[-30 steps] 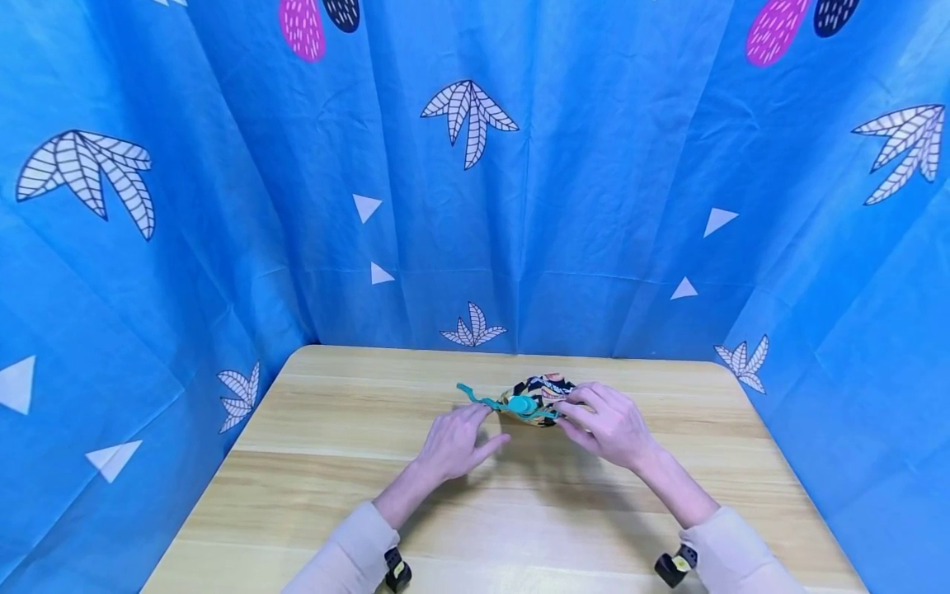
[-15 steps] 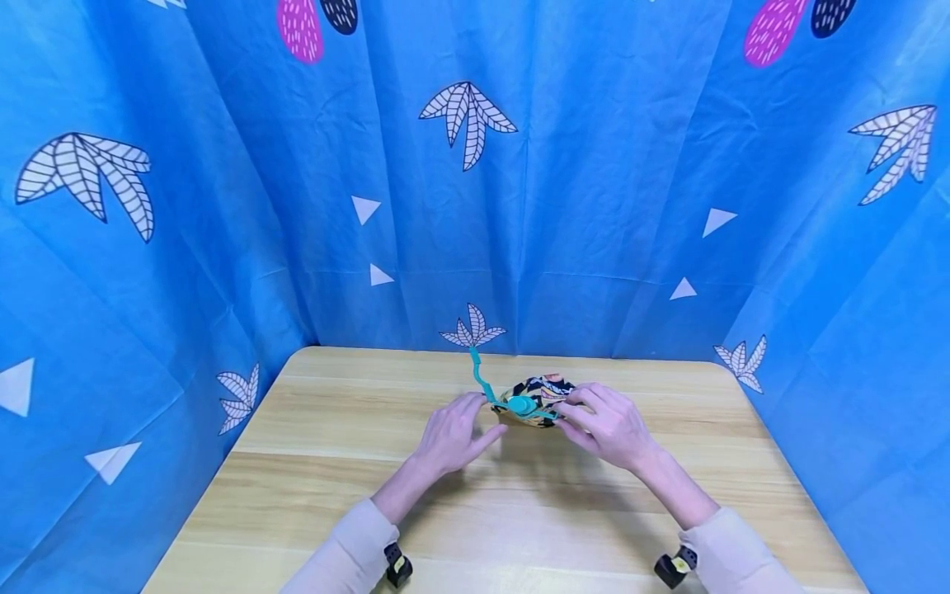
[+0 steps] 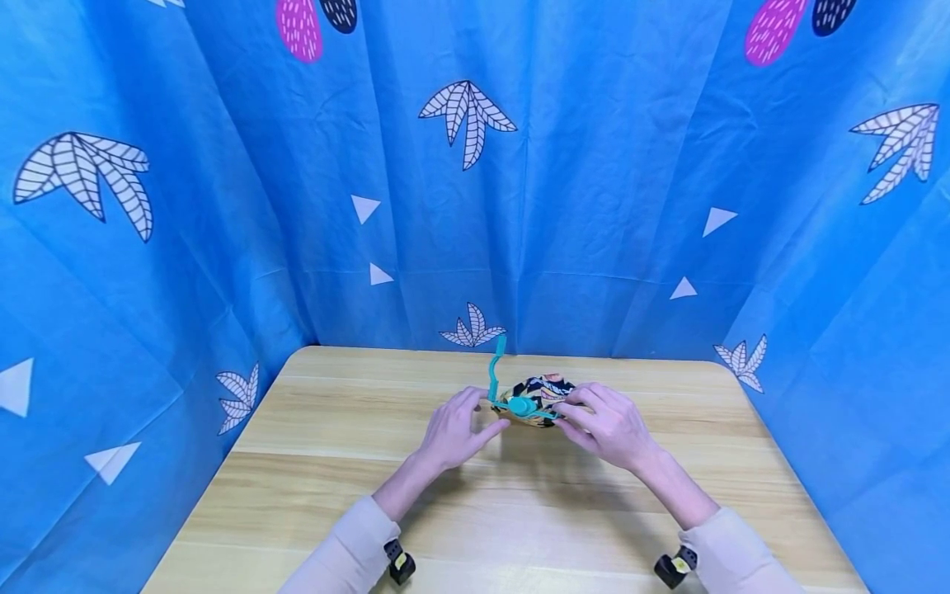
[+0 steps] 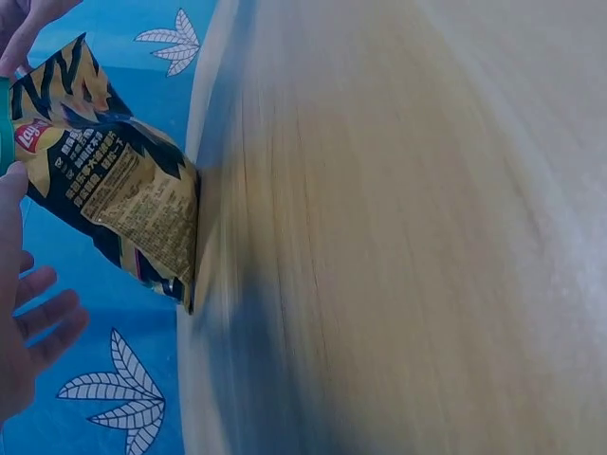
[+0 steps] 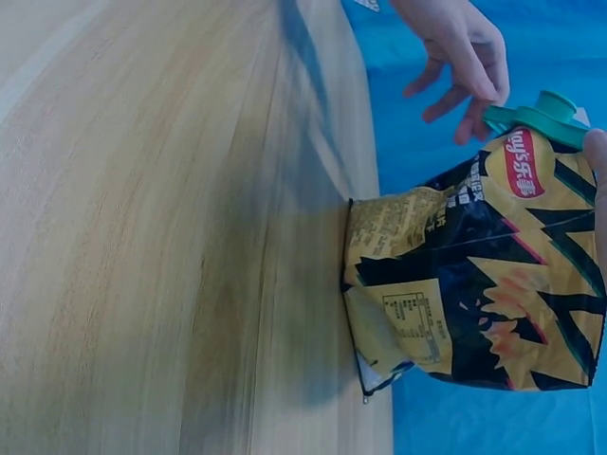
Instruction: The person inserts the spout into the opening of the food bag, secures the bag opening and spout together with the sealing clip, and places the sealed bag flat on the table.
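Observation:
A black and gold chip bag (image 3: 547, 386) stands upright on the table, its printed sides showing in the left wrist view. Along its top edge lies a teal bag clip (image 3: 523, 405) with a round cap. The clip's long hinged arm (image 3: 494, 371) swings up and away at the left end. My right hand (image 3: 612, 425) pinches the right end of the bag's top at the clip. At the clip's left end is my left hand (image 3: 454, 431), thumb and fingers spread apart, the thumb tip right at the clip. In the right wrist view, left-hand fingertips reach the clip's end.
The bag stands toward the back of a light wooden table (image 3: 356, 478). A blue patterned curtain (image 3: 616, 165) encloses the back and both sides. Each forearm wears a black wrist camera, such as the left camera (image 3: 401, 564).
The clip's hinged arm has swung from lying left to pointing up, then slightly right. My left fingers have spread away from it. My right hand and the bag stay put.

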The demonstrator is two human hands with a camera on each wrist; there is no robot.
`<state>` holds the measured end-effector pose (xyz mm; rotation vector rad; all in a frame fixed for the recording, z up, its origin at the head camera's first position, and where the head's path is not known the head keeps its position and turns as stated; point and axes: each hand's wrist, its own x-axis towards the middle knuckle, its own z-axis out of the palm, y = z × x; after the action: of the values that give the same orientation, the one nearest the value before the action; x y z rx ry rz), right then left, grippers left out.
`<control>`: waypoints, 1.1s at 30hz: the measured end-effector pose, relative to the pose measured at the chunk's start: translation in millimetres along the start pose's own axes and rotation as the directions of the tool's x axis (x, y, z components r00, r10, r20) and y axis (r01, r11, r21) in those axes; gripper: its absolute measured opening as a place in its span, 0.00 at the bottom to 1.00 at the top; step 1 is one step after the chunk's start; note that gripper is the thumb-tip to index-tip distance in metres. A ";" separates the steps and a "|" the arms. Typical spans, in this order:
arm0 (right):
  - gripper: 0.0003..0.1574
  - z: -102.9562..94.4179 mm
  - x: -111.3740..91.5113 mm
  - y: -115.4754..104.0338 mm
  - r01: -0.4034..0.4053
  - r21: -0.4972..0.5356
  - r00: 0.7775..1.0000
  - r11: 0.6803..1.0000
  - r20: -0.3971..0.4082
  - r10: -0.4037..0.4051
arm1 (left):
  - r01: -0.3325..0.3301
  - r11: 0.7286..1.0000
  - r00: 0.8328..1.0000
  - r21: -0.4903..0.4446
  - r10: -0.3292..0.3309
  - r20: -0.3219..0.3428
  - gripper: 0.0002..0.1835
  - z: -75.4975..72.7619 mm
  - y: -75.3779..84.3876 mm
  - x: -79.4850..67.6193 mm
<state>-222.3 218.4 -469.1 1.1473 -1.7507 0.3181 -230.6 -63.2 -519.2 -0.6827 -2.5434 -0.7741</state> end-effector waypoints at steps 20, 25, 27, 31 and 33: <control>0.12 -0.1 -1.7 1.1 -0.014 0.006 1.000 1.000 -0.002 0.014 | -0.116 0.993 0.992 0.015 0.117 -0.038 0.28 -2.4 6.9 10.9; 0.12 -1.0 -2.4 1.3 -0.020 0.006 1.000 1.000 0.001 0.020 | -0.160 0.987 0.985 0.029 0.161 -0.064 0.26 -1.3 6.2 12.8; 0.12 -1.3 -2.4 1.4 -0.020 0.005 1.000 1.000 -0.001 0.020 | -0.177 0.983 0.981 0.041 0.180 -0.071 0.25 -0.8 6.1 13.9; 0.12 -2.0 -2.0 1.7 -0.019 0.006 1.000 1.000 -0.008 0.019 | -0.201 0.977 0.975 0.071 0.206 -0.078 0.23 -1.3 7.5 15.8; 0.13 -2.2 -1.6 1.6 -0.018 0.006 1.000 1.000 -0.012 0.018 | -0.209 0.975 0.973 0.076 0.215 -0.083 0.22 -1.6 8.0 16.6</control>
<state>-222.2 221.5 -468.8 1.1319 -1.7521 0.3403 -239.1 -52.8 -506.5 -0.8599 -2.3557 -0.6297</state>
